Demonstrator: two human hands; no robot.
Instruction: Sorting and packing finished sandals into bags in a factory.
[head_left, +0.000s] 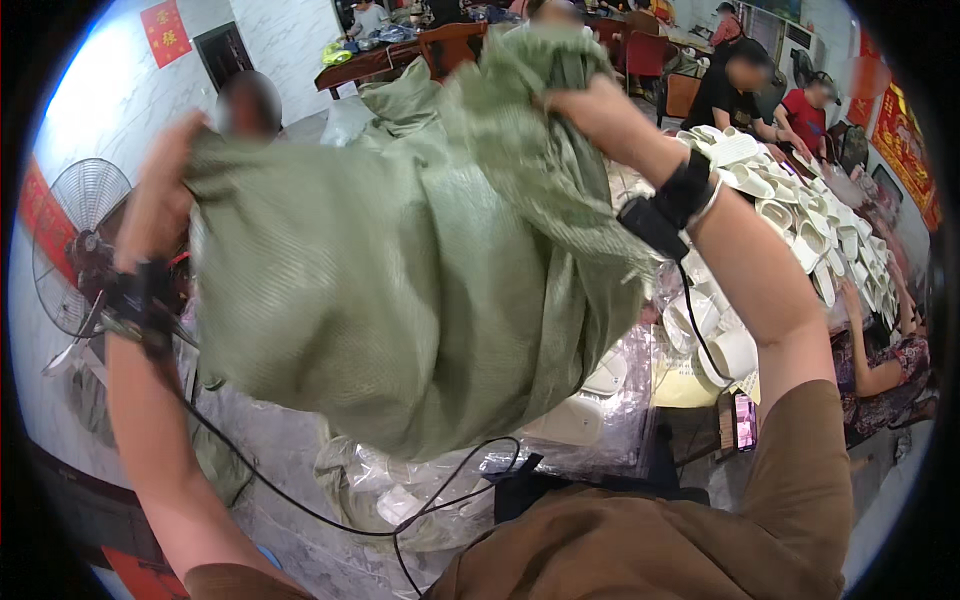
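Note:
A large green woven sack (370, 290) hangs bulging in front of me, lifted off the floor. My left hand (160, 195) is closed on its left upper corner, slightly smeared by motion. My right hand (600, 115) grips the bunched, frayed edge at the upper right, and its fingers are partly hidden by the folds. What the sack holds cannot be seen. A black strap with a small device (660, 215) is on my right wrist, and another strap (145, 300) is on my left.
White slippers (820, 220) are heaped on the table at right, with people around it. Clear plastic bags (450, 490) lie below the sack. A black cable (300, 510) loops across my front. A standing fan (85, 240) is at left. A lit phone (745, 420) rests near my right elbow.

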